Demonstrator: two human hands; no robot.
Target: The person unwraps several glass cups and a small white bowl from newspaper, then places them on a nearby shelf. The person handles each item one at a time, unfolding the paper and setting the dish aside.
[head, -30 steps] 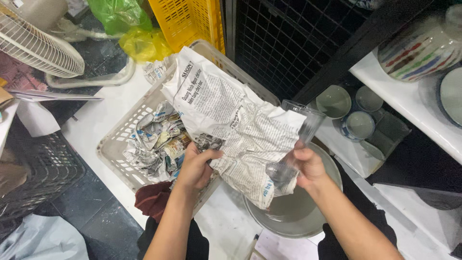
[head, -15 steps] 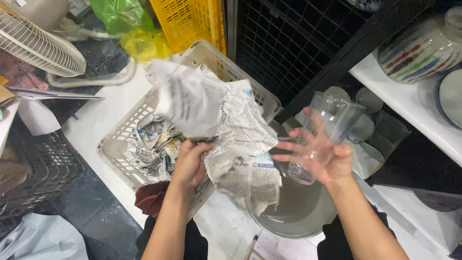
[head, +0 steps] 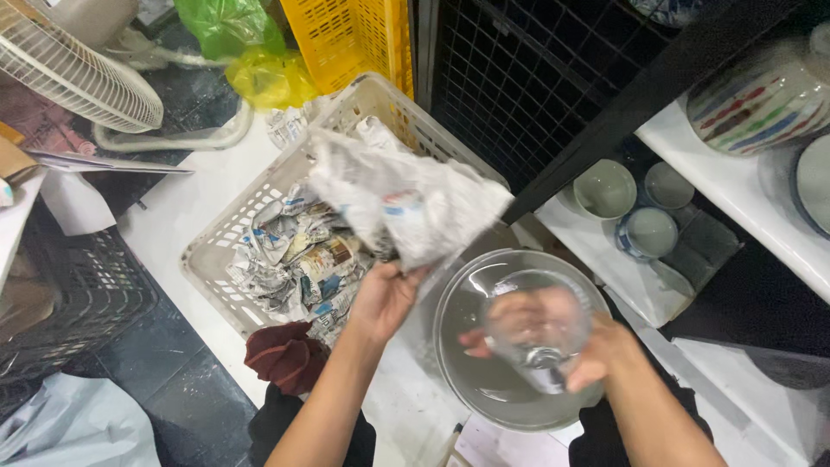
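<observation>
A clear glass is held over a grey plate while crumpled newspaper is lifted away.

The right hand [head: 596, 350] is wrapped from beneath around the glass [head: 538, 324], fingers pressed against its wall, mouth turned toward the camera, above the plate [head: 484, 389] at the near edge of the bench [head: 190, 207]. The left hand [head: 385, 298] is pinched on the newspaper [head: 406, 203], held over the near corner of the white basket [head: 380, 99] of paper-wrapped pieces. A one-handed hold on smooth glass could slip; the glass would likely strike the plate and chip. The swinging paper could also brush the glass.
</observation>
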